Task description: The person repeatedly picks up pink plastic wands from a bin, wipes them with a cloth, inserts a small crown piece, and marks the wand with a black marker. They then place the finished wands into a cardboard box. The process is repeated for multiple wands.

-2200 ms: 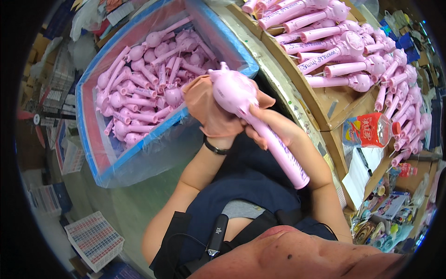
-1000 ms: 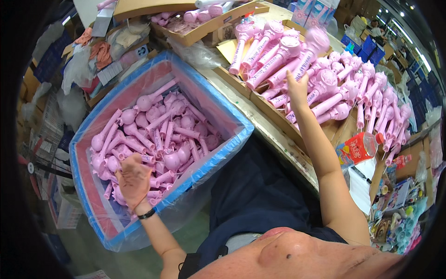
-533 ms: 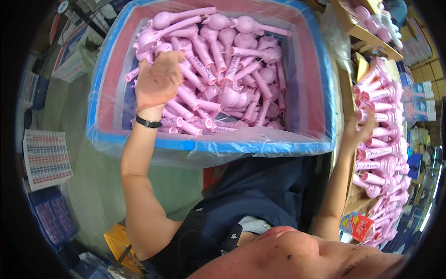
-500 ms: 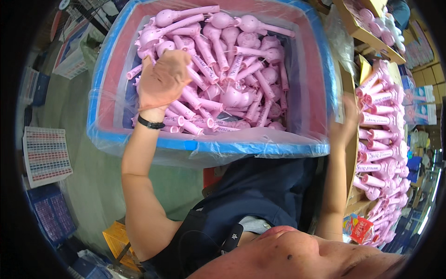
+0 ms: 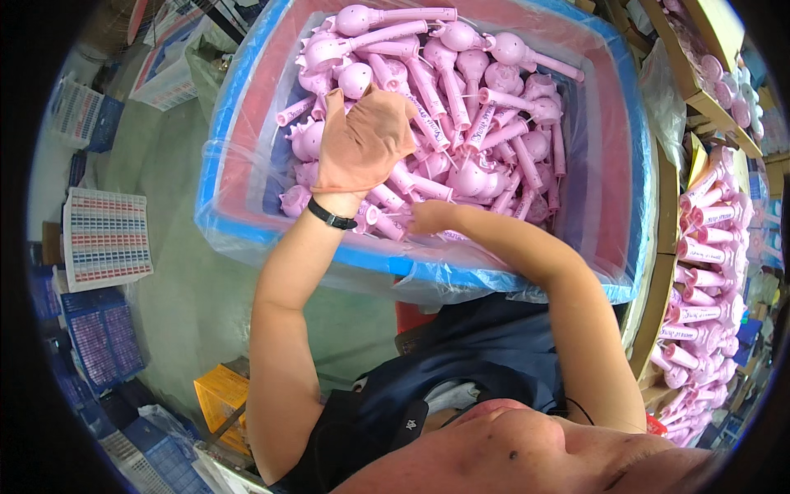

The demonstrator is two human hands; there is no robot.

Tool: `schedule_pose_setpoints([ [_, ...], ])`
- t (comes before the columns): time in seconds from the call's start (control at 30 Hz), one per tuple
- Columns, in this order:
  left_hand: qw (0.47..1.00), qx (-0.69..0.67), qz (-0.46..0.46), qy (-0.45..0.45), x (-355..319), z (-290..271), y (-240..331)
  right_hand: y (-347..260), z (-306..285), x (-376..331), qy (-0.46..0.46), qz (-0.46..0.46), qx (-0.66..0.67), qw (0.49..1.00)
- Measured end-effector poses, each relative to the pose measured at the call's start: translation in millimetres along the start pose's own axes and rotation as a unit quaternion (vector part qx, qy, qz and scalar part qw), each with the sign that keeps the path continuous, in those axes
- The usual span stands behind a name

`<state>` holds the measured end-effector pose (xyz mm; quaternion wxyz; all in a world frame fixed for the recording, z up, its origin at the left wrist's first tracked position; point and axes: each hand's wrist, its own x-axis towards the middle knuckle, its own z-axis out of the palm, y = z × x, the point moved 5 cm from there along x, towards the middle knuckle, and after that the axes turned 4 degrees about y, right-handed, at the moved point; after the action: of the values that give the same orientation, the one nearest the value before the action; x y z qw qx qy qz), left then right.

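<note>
Head view, the only one: left hand (image 5: 362,140) in a tan fingerless glove, black wristband (image 5: 331,216) on the wrist, reached down into the blue-and-red bin (image 5: 216,177) lined with clear plastic. Its fingers were curled over the pile of pink pig-headed wand toys (image 5: 461,123), back of hand toward the camera, so whether they actually clamped a toy could not be told; they touched the wands directly beneath. Right hand (image 5: 429,217) was bare, low in the bin just right of and below the left wrist, fingers tucked in among the handles near the bin's front wall; its grip was hidden too, cannot tell if anything was held. The toys lay loose and crossed, heads and handles tangled, spreading up and right of both sets of fingers. More pink wands (image 5: 699,247) lay in rows in cardboard trays (image 5: 658,321) on the tabletop, well off to the right of the right fingers. Judgement: a good pick here likely meant taking one wand by the handle, not the head, lifting straight up so neighbours do not drag along, and keeping clear of the loose plastic liner (image 5: 461,276) at the rim.
</note>
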<state>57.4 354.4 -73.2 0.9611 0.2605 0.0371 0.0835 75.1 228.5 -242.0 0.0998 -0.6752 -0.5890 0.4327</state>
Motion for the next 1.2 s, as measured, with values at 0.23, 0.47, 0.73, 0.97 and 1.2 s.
schedule_pose_setpoints([
  [0.23, 0.998, -0.040, 0.025, -0.028, -2.3, -13.3, 10.3, 11.4, -78.5, -170.9, -0.001, 0.252, 0.402, 0.880],
  [0.47, 0.999, -0.023, -0.018, 0.034, 0.1, -16.3, 20.4, -55.1, -48.1, -383.3, 0.194, 0.149, 0.507, 0.826],
  [0.73, 0.955, -0.245, -0.144, -0.079, -21.7, 138.1, -131.9, -87.9, 54.2, -384.6, 0.286, 0.064, 0.522, 0.801],
  [0.97, 0.993, 0.005, 0.013, -0.114, -50.1, 216.9, -206.2, -97.6, 85.3, -419.7, 0.481, 0.277, 0.067, 0.829],
  [1.2, 0.924, 0.310, 0.141, -0.176, -65.2, 213.5, -215.7, -107.2, 135.5, -422.7, 0.152, -0.080, 0.699, 0.695],
])
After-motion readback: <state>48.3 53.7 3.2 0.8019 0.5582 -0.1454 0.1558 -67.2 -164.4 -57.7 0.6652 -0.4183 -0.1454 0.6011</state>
